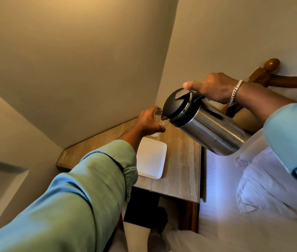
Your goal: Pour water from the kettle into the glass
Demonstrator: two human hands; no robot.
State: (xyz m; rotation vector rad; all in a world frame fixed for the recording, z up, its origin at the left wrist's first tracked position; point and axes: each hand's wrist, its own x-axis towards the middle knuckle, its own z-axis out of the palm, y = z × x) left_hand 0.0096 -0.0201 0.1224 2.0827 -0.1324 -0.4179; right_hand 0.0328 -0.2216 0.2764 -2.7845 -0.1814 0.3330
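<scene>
1. The small clear drinking glass (159, 118) is at the far corner of the pale stone-topped bedside table (182, 160), mostly hidden by the left hand (150, 120); whether it stands on the top or is lifted just off it cannot be told.
2. The left hand's fingers are curled tight around the glass — keep that hold firm and the rim level.
3. The brushed-steel kettle with a black lid (198, 122) is tilted, its spout at the glass rim. The right hand (215, 90) is clamped on the handle, thumb stretched over the lid.
4. No stream is discernible, so tip slowly — a sudden surge would probably overshoot so narrow a mouth.
5. The white square plate (151, 159) lies just beside the glass, nearer the camera.
</scene>
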